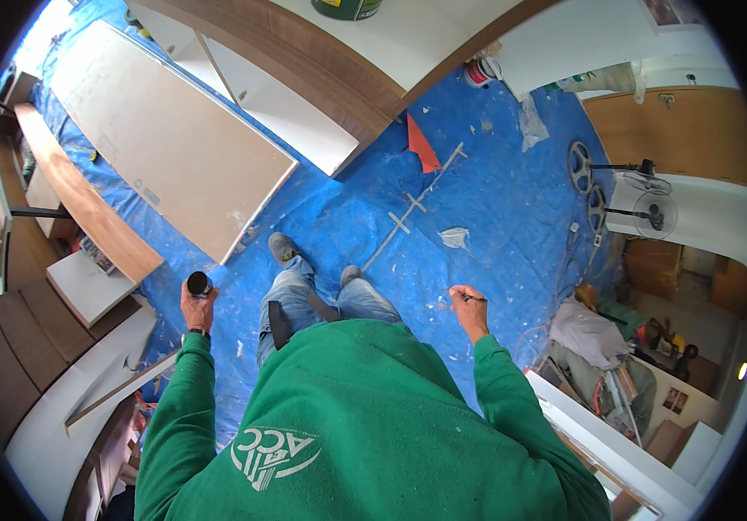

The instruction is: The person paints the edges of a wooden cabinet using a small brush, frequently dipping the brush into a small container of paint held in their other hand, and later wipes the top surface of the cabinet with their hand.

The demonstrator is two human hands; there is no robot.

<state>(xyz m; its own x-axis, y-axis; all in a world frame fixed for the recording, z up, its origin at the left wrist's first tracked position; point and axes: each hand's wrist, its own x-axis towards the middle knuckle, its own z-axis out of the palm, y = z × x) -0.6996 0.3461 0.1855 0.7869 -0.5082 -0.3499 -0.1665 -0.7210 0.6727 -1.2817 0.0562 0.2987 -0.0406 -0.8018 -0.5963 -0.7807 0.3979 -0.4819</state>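
My left hand (194,309) is out to the left, closed round a dark round cup-like container (200,283) held roughly upright. Whether anything is inside it I cannot see. Out to the right, my right hand (469,314) is closed on a thin dark pen-like stick (475,299), its tip pointing right. Both arms wear green sleeves and are held apart from my body. Neither hand touches any furniture. Below them spreads a blue plastic sheet (304,221), and my feet stand on it.
A large beige board (165,130) lies ahead on the left. Wood-edged white furniture (321,95) bearing a green can (346,7) stands ahead. On the sheet lie an orange-red scrap (422,144) and a white scrap (455,237). Fans (654,214) and a covered pile (589,333) are at right.
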